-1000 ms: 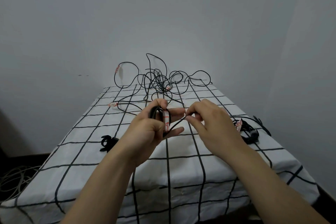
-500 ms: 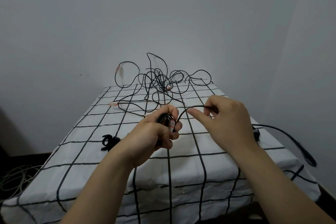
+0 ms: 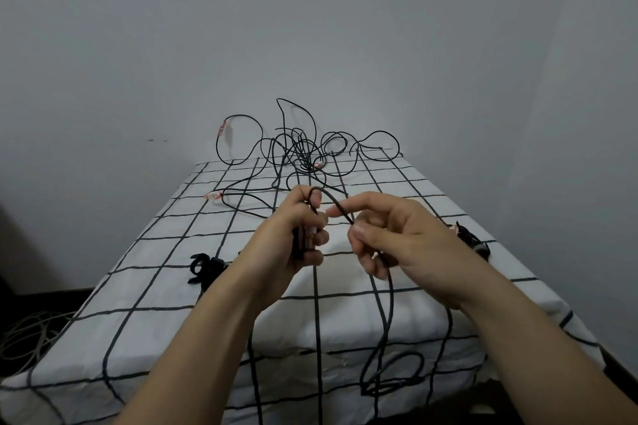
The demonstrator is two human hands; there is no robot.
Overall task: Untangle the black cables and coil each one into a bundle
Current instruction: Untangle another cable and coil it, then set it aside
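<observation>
My left hand (image 3: 303, 235) grips a small coil of black cable above the middle of the table. The free length of that black cable (image 3: 388, 307) arcs over to my right hand (image 3: 390, 235), which pinches it between thumb and curled fingers. From there it hangs down and loops over the table's front edge. A tangle of black cables (image 3: 300, 152) lies at the far end of the table against the wall. A coiled black bundle (image 3: 473, 240) lies on the right side, partly hidden by my right hand.
The table wears a white cloth with a black grid (image 3: 172, 286). A black clip-like object (image 3: 203, 266) lies left of my left forearm. Pale cables (image 3: 27, 338) lie on the floor at lower left. A grey wall stands behind the table.
My right hand has moved back toward my left hand. The cable's free end, which swung out to the right, now hangs down over the table's front edge.
</observation>
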